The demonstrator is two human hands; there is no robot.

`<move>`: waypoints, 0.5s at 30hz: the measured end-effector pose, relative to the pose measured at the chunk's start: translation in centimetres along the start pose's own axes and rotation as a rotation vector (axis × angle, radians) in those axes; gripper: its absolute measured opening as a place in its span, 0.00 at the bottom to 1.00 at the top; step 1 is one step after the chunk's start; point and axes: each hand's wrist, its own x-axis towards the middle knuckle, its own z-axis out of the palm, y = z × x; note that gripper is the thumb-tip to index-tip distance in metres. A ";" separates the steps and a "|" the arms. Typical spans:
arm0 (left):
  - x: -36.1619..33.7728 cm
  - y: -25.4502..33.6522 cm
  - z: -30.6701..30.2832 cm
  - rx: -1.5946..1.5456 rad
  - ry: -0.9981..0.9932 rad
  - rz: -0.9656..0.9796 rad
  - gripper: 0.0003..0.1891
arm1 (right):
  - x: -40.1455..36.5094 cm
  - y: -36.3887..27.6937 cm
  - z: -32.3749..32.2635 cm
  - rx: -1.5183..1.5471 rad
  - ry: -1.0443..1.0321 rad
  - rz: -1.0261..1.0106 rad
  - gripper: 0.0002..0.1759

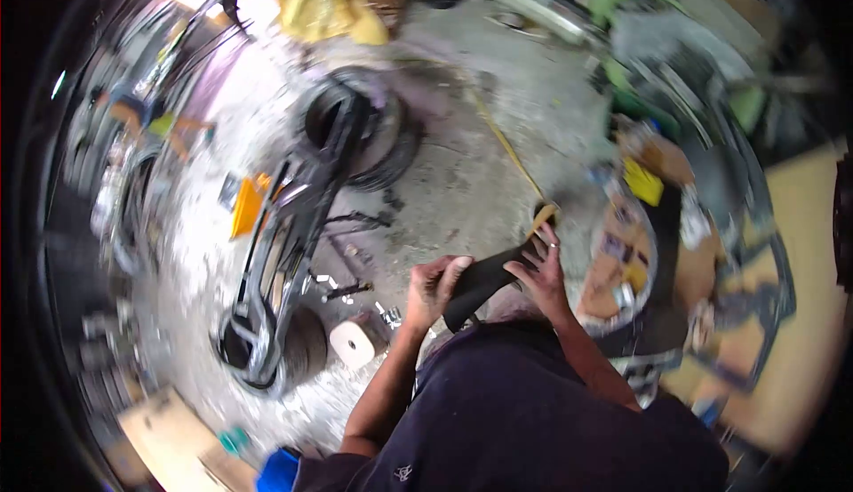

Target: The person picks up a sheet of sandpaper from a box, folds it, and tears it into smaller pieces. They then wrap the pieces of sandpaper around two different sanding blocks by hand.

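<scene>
A black flat piece (pixel 484 286), like a strip of rubber or trim, spans my two hands in front of my body. My left hand (pixel 433 289) is closed on its left end, thumb on top and fingers mostly hidden. At the other end, my right hand (pixel 540 277) grips the piece with thumb and fingers somewhat apart; a ring shows on one finger. Beside those fingertips is a tan curved band (pixel 543 218) around something dark, which I cannot identify. A thin yellow hose or cord (pixel 505 144) runs from there across the floor.
Left of me, a long black moulded part (pixel 333 159) lies across black coils (pixel 391 141) and a dark drum (pixel 302 350). A white roll (pixel 354 343) stands nearby. To my right are a cluttered curved bench (pixel 613 261) and a tan board (pixel 800 270). Someone else (pixel 155 123) is far left.
</scene>
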 end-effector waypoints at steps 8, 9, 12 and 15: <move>6.6 3.4 -3.1 0.015 0.105 0.159 0.22 | 17.3 -3.1 4.7 -0.289 -0.656 0.142 0.40; 6.9 3.9 -3.8 0.093 0.090 0.150 0.23 | 18.3 -3.3 6.0 -0.315 -0.661 0.067 0.40; 8.9 3.8 -7.0 0.200 0.133 0.176 0.23 | 21.2 -4.4 11.2 -0.191 -0.678 0.005 0.38; 10.2 3.1 -10.8 0.190 0.200 0.179 0.20 | 25.1 -3.4 15.1 -0.198 -0.862 0.043 0.42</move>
